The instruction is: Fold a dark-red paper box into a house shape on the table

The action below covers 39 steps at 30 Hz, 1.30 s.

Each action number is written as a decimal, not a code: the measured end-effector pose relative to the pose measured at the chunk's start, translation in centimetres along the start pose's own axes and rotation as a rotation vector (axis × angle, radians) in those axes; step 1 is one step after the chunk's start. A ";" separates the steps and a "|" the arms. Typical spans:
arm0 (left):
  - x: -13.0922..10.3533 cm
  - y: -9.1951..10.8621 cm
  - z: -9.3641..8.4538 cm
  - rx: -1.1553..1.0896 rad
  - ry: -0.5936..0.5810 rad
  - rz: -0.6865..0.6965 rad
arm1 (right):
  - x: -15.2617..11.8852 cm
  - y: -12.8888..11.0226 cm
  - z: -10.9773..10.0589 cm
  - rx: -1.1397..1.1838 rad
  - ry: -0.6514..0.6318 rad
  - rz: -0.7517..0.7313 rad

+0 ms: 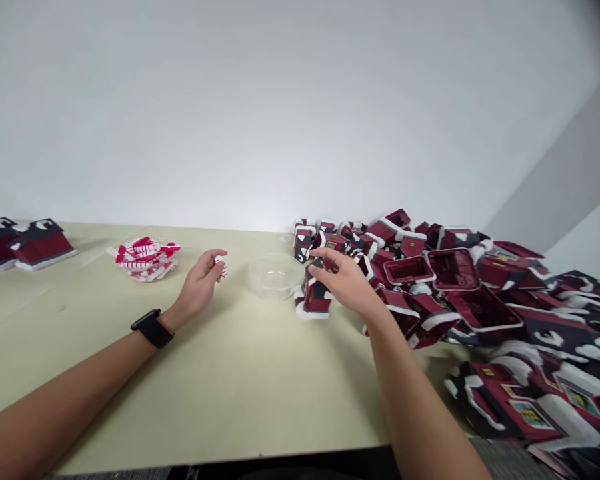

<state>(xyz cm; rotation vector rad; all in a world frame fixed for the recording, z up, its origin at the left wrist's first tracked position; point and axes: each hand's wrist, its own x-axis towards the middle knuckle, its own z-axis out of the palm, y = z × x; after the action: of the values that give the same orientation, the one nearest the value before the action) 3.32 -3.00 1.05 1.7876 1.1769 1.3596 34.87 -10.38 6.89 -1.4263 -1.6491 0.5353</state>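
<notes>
My left hand (pixel 200 283), with a black watch on its wrist, is closed on a small red-and-white striped piece (pixel 221 268); most of that piece is hidden by the fingers. My right hand (pixel 344 280) is open, thumb and index finger apart, over a small dark red toy house (pixel 314 299) with a dark roof and white trim. The fingers partly cover the house, and I cannot tell if they touch it. Between my hands stands a clear round bowl (pixel 275 277).
A clear bowl of striped red-and-white pieces (pixel 147 259) stands at the left. Two houses (pixel 43 243) sit at the far left. A large heap of dark red houses and hollow house shells (pixel 455 270) covers the right side, reaching the table's (pixel 240 393) front edge.
</notes>
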 end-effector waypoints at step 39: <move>-4.2 6.2 6.6 -0.618 -0.308 -0.344 | -1.8 3.5 6.6 0.024 -0.187 -0.205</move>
<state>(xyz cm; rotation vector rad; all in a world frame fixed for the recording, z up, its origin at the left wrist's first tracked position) 11.06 -9.08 2.56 1.2268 0.7421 1.0444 31.41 -9.78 0.05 -1.2011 -1.9060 0.5823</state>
